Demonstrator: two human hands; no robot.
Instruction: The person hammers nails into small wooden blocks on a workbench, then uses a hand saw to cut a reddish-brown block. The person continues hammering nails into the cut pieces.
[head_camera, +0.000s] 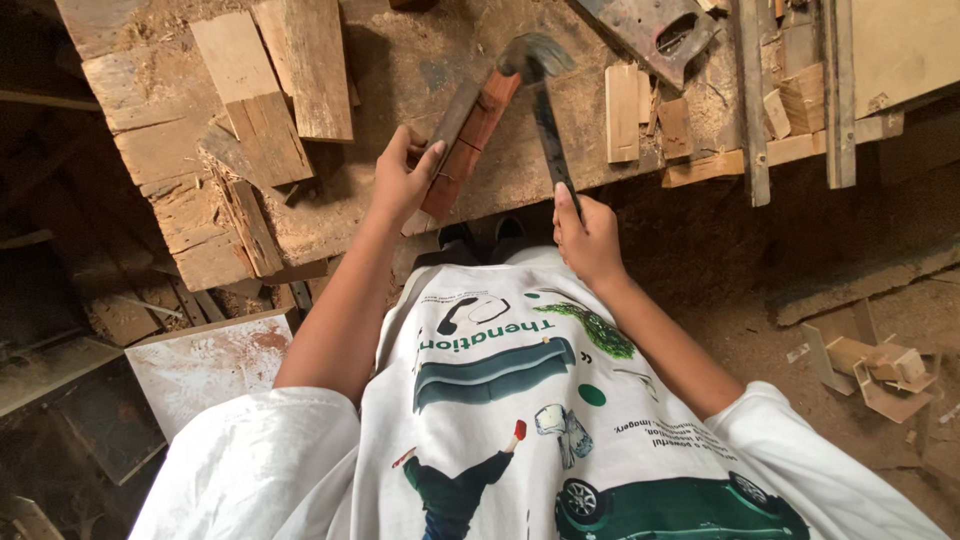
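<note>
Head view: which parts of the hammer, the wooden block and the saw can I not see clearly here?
- Hammer: the handle end is hidden inside the right hand; the head is blurred, so its striking face cannot be read.
- Wooden block: the lower end is covered by the left hand; whether a nail sits under the hammer head is too small to tell.
- Saw: the top edge of the picture cuts off the blade.

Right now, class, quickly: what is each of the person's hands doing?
Left hand: closed on the reddish-brown wooden strip, steadying it on the workbench.
Right hand: closed on the dark-handled claw hammer.
</note>
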